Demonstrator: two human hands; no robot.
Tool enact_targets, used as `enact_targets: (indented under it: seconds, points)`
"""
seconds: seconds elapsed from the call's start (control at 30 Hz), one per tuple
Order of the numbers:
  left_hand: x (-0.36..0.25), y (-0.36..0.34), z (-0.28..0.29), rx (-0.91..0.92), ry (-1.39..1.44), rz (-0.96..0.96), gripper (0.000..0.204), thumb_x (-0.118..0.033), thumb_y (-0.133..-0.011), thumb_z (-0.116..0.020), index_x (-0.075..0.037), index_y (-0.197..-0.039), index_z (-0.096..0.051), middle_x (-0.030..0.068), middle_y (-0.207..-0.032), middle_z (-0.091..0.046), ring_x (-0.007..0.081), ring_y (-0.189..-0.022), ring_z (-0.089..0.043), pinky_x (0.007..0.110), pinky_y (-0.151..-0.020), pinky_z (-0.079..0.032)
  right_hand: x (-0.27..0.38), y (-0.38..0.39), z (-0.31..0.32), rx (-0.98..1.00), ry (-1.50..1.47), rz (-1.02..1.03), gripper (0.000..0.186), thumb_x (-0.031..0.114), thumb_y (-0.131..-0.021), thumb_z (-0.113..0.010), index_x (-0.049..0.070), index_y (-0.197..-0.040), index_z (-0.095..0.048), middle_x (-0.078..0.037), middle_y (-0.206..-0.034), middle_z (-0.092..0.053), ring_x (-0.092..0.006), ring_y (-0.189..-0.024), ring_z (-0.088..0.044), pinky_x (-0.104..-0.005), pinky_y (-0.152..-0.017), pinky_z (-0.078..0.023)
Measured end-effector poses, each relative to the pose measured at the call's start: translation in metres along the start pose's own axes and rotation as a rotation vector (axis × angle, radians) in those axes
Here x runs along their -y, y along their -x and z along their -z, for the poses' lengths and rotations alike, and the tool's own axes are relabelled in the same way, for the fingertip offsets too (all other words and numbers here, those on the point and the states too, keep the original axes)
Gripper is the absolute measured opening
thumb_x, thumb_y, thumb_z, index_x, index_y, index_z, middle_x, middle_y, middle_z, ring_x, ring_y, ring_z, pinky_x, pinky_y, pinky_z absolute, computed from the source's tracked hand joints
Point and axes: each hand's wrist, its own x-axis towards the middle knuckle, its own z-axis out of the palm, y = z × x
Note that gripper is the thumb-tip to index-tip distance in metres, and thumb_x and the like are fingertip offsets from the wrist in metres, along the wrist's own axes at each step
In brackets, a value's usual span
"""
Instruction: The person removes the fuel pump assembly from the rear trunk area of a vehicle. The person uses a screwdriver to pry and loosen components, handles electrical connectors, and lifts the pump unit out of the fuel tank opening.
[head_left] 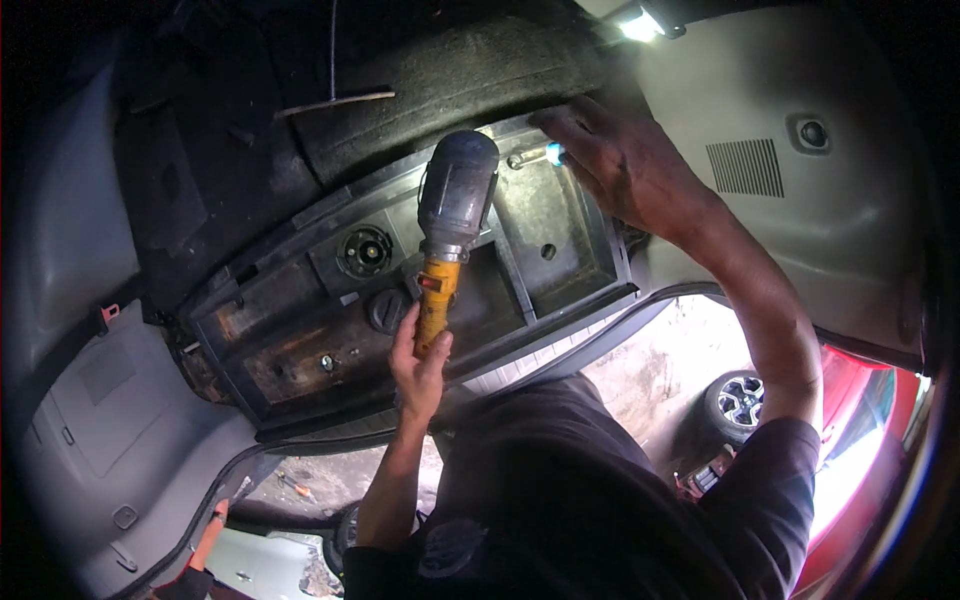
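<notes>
My left hand (421, 370) is wrapped round the yellow handle of a work lamp (440, 290). The lamp stands tilted over the black trunk tray (575, 303), its dark caged head pointing away from me. At the tray's far right corner, my right hand (610, 165) is closed, fingers bent down. From its fingers sticks a short, rod-like metal tool (535, 157) with a bright blue part. The fingertips and the tool's exact kind are partly hidden. Within the tray are a round black fitting (364, 251) and a dark round knob (387, 311) beside the lamp.
Dark carpet (450, 90) rises beyond the tray, with a thin T-shaped rod (334, 100) over it. Grey trim panels (800, 220) flank both sides. A small light (642, 24) glows top right. Outside, a wheel (738, 404) lies near a red car (850, 430).
</notes>
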Motion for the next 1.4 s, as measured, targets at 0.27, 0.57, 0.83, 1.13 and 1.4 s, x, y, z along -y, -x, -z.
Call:
enact_targets:
  seconds: [0.27, 0.57, 0.83, 1.13, 1.4]
  points:
    - [-0.002, 0.004, 0.002, 0.007, 0.051, 0.070, 0.062, -0.017, -0.093, -0.074, 0.005, -0.145, -0.049, 0.0101, -0.123, -0.062, 0.0140, -0.101, -0.060, 0.029, -0.087, -0.051, 0.001, 0.001, 0.002, 0.037, -0.051, -0.145, 0.051, 0.011, -0.091, -0.068, 0.008, -0.140, -0.053, -0.018, -0.121, -0.063, -0.0325, -0.099, -0.069, -0.0398, -0.087, -0.059]
    - [-0.003, 0.007, 0.003, -0.009, 0.062, 0.049, 0.064, -0.020, -0.092, -0.075, 0.004, -0.146, -0.048, 0.0078, -0.109, -0.065, 0.0118, -0.088, -0.062, 0.026, -0.072, -0.054, -0.010, -0.004, -0.005, -0.172, -0.106, 0.149, 0.044, 0.023, -0.096, -0.067, 0.007, -0.136, -0.059, -0.022, -0.114, -0.066, -0.0339, -0.084, -0.072, -0.0423, -0.072, -0.061]
    - [-0.009, 0.011, 0.003, -0.008, 0.119, 0.065, 0.061, -0.017, -0.093, -0.074, 0.002, -0.145, -0.050, 0.0070, -0.111, -0.063, 0.0110, -0.087, -0.060, 0.025, -0.074, -0.052, 0.000, -0.008, 0.002, 0.110, -0.008, -0.183, 0.044, 0.018, -0.092, -0.072, 0.004, -0.132, -0.059, -0.020, -0.109, -0.066, -0.0308, -0.096, -0.070, -0.0417, -0.077, -0.059]
    - [0.002, 0.011, 0.006, -0.006, 0.059, 0.004, 0.061, -0.018, -0.093, -0.074, 0.004, -0.145, -0.050, 0.0087, -0.118, -0.062, 0.0115, -0.094, -0.059, 0.027, -0.078, -0.052, -0.002, -0.014, 0.004, 0.149, 0.004, -0.094, 0.050, 0.021, -0.094, -0.069, 0.008, -0.140, -0.058, -0.024, -0.117, -0.063, -0.0284, -0.098, -0.069, -0.0402, -0.083, -0.058]
    - [-0.004, 0.012, 0.006, -0.023, 0.071, -0.004, 0.062, -0.018, -0.093, -0.074, 0.004, -0.145, -0.049, 0.0085, -0.111, -0.064, 0.0112, -0.087, -0.060, 0.026, -0.073, -0.052, -0.010, -0.008, -0.013, -0.237, -0.089, 0.211, 0.045, 0.030, -0.092, -0.073, 0.006, -0.130, -0.063, -0.020, -0.113, -0.067, -0.0292, -0.081, -0.072, -0.0393, -0.066, -0.057]
